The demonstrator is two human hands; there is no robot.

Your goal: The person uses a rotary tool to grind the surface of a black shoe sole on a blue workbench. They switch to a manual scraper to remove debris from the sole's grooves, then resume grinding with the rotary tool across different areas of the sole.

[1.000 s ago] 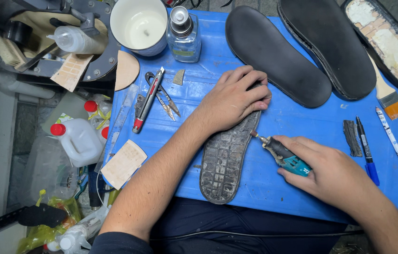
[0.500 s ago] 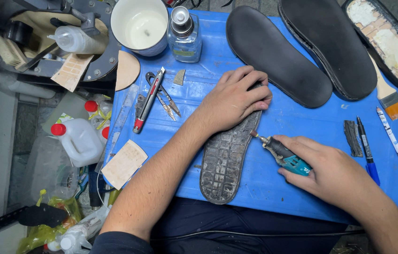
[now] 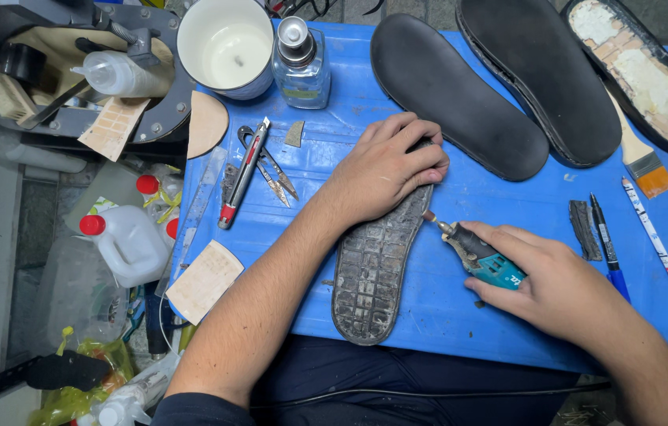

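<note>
A blue tabletop (image 3: 507,197) carries everything, its right edge cut off. Three dark insoles and soles lie along the top; the rightmost sole (image 3: 649,79), crusted with pale glue, runs out of view. The worn, grid-treaded sole (image 3: 373,268) lies lengthwise at the middle, its toe end hidden beneath the left hand (image 3: 385,170), whose fingers press flat on it. The right hand (image 3: 555,280), fingers wrapped around a teal rotary tool (image 3: 480,256), holds its small tip against the sole's right edge.

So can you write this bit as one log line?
left hand: pressing down treaded shoe sole | right hand: holding teal rotary tool, tip at sole edge | blue table
</note>
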